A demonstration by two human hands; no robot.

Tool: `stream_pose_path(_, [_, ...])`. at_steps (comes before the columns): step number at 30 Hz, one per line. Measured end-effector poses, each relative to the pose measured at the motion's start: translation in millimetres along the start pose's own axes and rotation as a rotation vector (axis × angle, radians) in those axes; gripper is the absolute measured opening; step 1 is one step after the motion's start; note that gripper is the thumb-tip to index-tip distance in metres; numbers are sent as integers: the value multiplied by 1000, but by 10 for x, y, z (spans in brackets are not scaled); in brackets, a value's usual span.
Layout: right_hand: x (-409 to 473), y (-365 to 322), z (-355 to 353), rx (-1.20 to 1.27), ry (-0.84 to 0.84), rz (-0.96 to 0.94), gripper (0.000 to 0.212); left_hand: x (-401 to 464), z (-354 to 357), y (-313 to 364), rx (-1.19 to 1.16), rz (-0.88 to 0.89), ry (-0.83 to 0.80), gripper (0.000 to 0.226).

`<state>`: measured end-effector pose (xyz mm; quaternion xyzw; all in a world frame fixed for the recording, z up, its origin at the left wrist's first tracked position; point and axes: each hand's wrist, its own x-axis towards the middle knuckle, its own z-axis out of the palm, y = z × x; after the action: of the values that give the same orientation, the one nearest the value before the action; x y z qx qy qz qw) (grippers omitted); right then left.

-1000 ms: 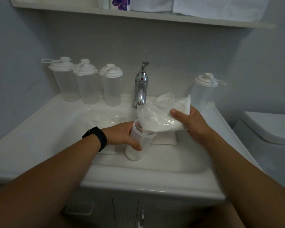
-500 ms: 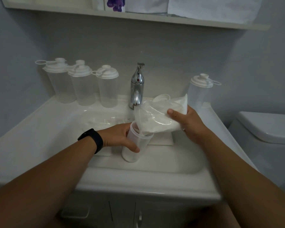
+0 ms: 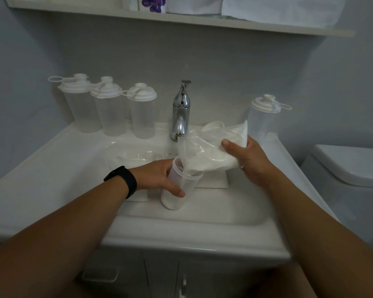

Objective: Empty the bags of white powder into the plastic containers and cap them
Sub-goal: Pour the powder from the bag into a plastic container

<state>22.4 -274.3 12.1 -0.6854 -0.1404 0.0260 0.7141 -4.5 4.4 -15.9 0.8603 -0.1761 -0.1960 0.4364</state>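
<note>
My left hand (image 3: 159, 178) grips an uncapped clear plastic container (image 3: 178, 190) that stands slightly tilted in the sink basin, with white powder in its bottom. My right hand (image 3: 249, 157) holds a clear bag of white powder (image 3: 211, 149) tipped leftward, its open corner inside the container's mouth. Three capped empty containers (image 3: 110, 110) stand in a row at the back left of the sink. Another capped container (image 3: 262, 118) stands at the back right. More bags (image 3: 136, 157) lie in the basin behind my left hand.
A chrome faucet (image 3: 181, 110) rises behind the bag. The white sink's front rim (image 3: 181, 237) runs below my arms, over a cabinet. A toilet (image 3: 349, 168) sits at the right. A shelf (image 3: 181, 20) hangs on the wall above.
The hands, bag and container keep the same pose. The powder level in the container looks a little higher, though I cannot be sure. The view has shifted slightly.
</note>
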Motion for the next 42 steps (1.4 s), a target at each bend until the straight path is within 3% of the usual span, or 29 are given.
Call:
stream_pose_path(8, [-23, -20, 30, 3, 12, -15, 56, -10, 6, 15, 6, 9, 2, 69])
stream_pose_path(13, [-21, -17, 30, -8, 12, -5, 86, -10, 2, 22, 3, 3, -9, 68])
stream_pose_path(16, [-16, -12, 26, -2, 11, -5, 91, 4, 5, 13, 3, 12, -9, 67])
stream_pose_path(22, [-27, -23, 33, -3, 3, -7, 87, 8, -3, -19, -5, 12, -11, 69])
stream_pose_path(27, [-15, -5, 16, 3, 12, 7, 58, 14, 1, -8, -2, 11, -14, 70])
stream_pose_path(42, [-35, -35, 44, -6, 24, 4, 63, 5, 3, -1, -3, 11, -20, 70])
